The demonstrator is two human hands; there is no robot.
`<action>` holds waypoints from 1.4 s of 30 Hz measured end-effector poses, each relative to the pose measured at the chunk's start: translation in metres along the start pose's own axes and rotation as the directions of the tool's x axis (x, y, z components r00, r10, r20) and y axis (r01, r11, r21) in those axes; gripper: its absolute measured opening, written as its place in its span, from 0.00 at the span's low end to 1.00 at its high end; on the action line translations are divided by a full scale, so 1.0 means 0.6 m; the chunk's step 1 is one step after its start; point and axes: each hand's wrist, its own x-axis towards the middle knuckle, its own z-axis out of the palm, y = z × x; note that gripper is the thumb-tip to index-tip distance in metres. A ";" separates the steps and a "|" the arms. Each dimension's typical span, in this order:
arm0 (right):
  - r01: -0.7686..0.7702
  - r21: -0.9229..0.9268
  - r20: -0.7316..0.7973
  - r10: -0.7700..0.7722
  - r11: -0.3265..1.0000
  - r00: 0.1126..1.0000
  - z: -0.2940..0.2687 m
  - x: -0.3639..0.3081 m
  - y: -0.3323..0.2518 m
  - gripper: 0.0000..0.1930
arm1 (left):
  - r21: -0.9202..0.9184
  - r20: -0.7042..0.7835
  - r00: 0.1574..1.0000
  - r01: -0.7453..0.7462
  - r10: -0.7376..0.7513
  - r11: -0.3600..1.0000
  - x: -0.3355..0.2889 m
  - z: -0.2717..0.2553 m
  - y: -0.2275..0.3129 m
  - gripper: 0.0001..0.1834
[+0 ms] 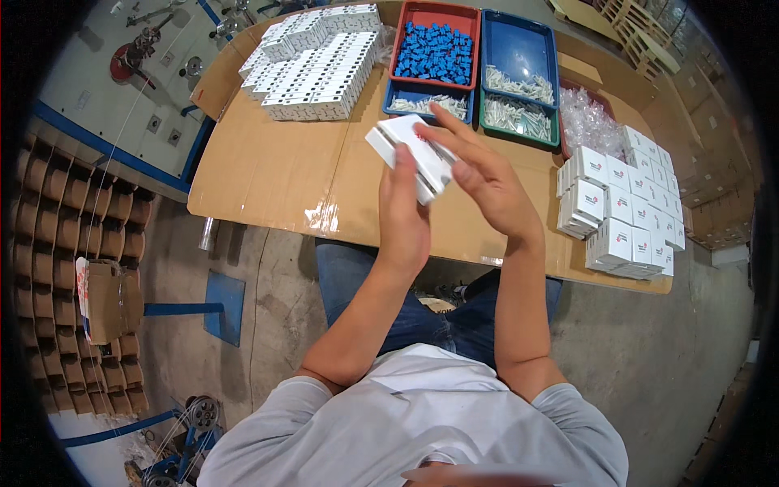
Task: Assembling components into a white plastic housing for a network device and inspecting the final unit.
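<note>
A small white cardboard box (411,146) with a dark strip along its edges is held up, tilted, above the near middle of the table. My left hand (403,215) grips it from the near left, thumb lying along one face; the other fingers are hidden behind it. At the box's right end is my right hand (487,178), fingers stretched and apart. Its index fingertip rests at the box's upper face, and the thumb is close to the end edge. Whether the thumb touches the box I cannot tell.
On the cardboard-covered table (268,174), stacked white boxes (316,73) stand far left, more boxes (625,207) at right. Behind my hands are a red tray (395,65) of blue parts, a blue tray (519,49) and a green tray (557,134) with white pieces, and clear plastic bags (588,118).
</note>
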 end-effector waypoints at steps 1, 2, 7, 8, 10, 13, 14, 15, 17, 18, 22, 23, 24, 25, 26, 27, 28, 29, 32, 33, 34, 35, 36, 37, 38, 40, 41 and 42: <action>-0.035 -0.029 -0.021 0.035 0.999 0.999 -0.007 0.000 0.000 0.27 | 0.204 0.058 0.986 -0.164 0.155 0.965 0.000 -0.003 -0.005 0.35; -0.031 -0.035 -0.021 0.030 0.999 0.999 -0.012 -0.002 -0.002 0.27 | 0.386 0.144 0.946 -0.325 0.291 0.863 0.003 -0.007 -0.012 0.40; -0.352 0.290 0.019 0.363 0.890 0.932 -0.010 -0.006 -0.042 0.30 | 0.718 0.478 0.810 -0.583 0.341 0.380 0.027 -0.047 -0.022 0.57; -0.350 0.287 0.064 0.347 0.892 0.936 0.001 -0.004 -0.045 0.30 | 0.717 0.479 0.809 -0.584 0.340 0.380 0.029 -0.054 -0.024 0.57; -0.354 0.281 0.059 0.352 0.892 0.934 0.022 -0.001 -0.044 0.31 | 0.651 0.549 0.713 -0.692 0.437 0.311 0.029 -0.059 -0.024 0.58; -0.263 0.342 0.096 0.245 0.902 0.965 0.058 0.004 -0.034 0.32 | 0.630 0.441 0.678 -0.700 0.588 0.335 0.036 -0.061 -0.025 0.57; -0.260 0.349 0.105 0.238 0.900 0.966 0.071 0.005 -0.038 0.32 | 0.635 0.428 0.623 -0.723 0.654 0.273 0.039 -0.066 -0.022 0.56; -0.281 0.401 0.083 0.271 0.872 0.959 0.086 0.006 -0.043 0.32 | 0.709 0.360 0.647 -0.658 0.673 0.253 0.039 -0.068 -0.020 0.63; -0.311 0.443 0.024 0.335 0.841 0.942 0.116 0.007 -0.049 0.32 | 0.683 0.346 0.616 -0.682 0.708 0.260 0.045 -0.078 -0.020 0.61; -0.308 0.449 0.033 0.329 0.838 0.944 0.128 0.008 -0.056 0.32 | 0.650 0.328 0.593 -0.707 0.735 0.280 0.048 -0.083 -0.017 0.59; -0.320 0.287 -0.050 0.347 0.903 0.936 0.152 0.007 -0.058 0.31 | 0.652 0.328 0.609 -0.699 0.722 0.293 0.043 -0.094 0.001 0.59; -0.292 0.238 -0.057 0.313 0.926 0.948 0.155 0.005 -0.052 0.30 | 0.654 0.329 0.596 -0.703 0.732 0.279 0.043 -0.092 0.004 0.59; -0.294 0.239 -0.052 0.314 0.926 0.948 0.158 0.005 -0.049 0.30 | 0.657 0.328 0.584 -0.706 0.743 0.265 0.042 -0.092 0.007 0.59; -0.248 0.204 -0.074 0.267 0.947 0.961 0.162 0.004 -0.047 0.29 | 0.659 0.324 0.584 -0.704 0.744 0.265 0.041 -0.094 0.009 0.59; -0.202 0.168 -0.094 0.220 0.965 0.971 0.165 0.003 -0.047 0.29 | 0.625 0.328 0.580 -0.725 0.745 0.289 0.040 -0.096 0.010 0.55; -0.204 0.165 -0.094 0.221 0.965 0.971 0.166 0.003 -0.047 0.29 | 0.588 0.332 0.578 -0.745 0.745 0.316 0.040 -0.095 0.011 0.52; -0.184 0.133 -0.112 0.200 0.974 0.973 0.168 0.003 -0.047 0.29 | 0.586 0.330 0.579 -0.745 0.745 0.319 0.039 -0.093 0.012 0.52; -0.165 0.101 -0.129 0.177 0.981 0.976 0.168 0.003 -0.048 0.29 | 0.591 0.336 0.573 -0.746 0.747 0.306 0.037 -0.090 0.013 0.47; -0.134 -0.033 -0.138 0.128 0.990 0.982 0.170 0.001 -0.058 0.28 | 0.586 0.350 0.552 -0.760 0.757 0.282 0.035 -0.096 0.016 0.40; -0.136 -0.034 -0.137 0.130 0.990 0.982 0.170 0.000 -0.061 0.28 | 0.572 0.361 0.536 -0.774 0.763 0.273 0.034 -0.098 0.016 0.38; -0.149 -0.048 -0.133 0.142 0.988 0.981 0.171 0.000 -0.065 0.28 | 0.572 0.359 0.537 -0.773 0.763 0.275 0.033 -0.098 0.016 0.38; -0.162 -0.061 -0.128 0.153 0.985 0.980 0.172 0.000 -0.066 0.27 | 0.564 0.354 0.538 -0.775 0.765 0.284 0.031 -0.098 0.018 0.38; -0.163 -0.062 -0.128 0.154 0.985 0.980 0.173 -0.002 -0.066 0.27 | 0.555 0.350 0.538 -0.779 0.766 0.293 0.029 -0.096 0.019 0.37; -0.138 -0.091 -0.146 0.124 0.986 0.982 0.175 -0.003 -0.065 0.26 | 0.555 0.350 0.539 -0.778 0.767 0.293 0.027 -0.096 0.021 0.37; -0.113 -0.121 -0.162 0.093 0.986 0.982 0.177 -0.003 -0.064 0.25 | 0.565 0.350 0.543 -0.772 0.764 0.290 0.025 -0.094 0.024 0.37; -0.109 -0.122 -0.162 0.089 0.987 0.983 0.178 -0.003 -0.067 0.25 | 0.576 0.348 0.548 -0.765 0.761 0.288 0.017 -0.089 0.026 0.37; -0.104 -0.122 -0.163 0.083 0.987 0.983 0.178 -0.003 -0.069 0.24 | 0.640 0.278 0.600 -0.698 0.750 0.321 0.012 -0.084 0.026 0.45; -0.104 -0.125 -0.163 0.083 0.987 0.983 0.177 -0.003 -0.074 0.24 | 0.694 0.204 0.645 -0.626 0.736 0.356 0.008 -0.078 0.027 0.53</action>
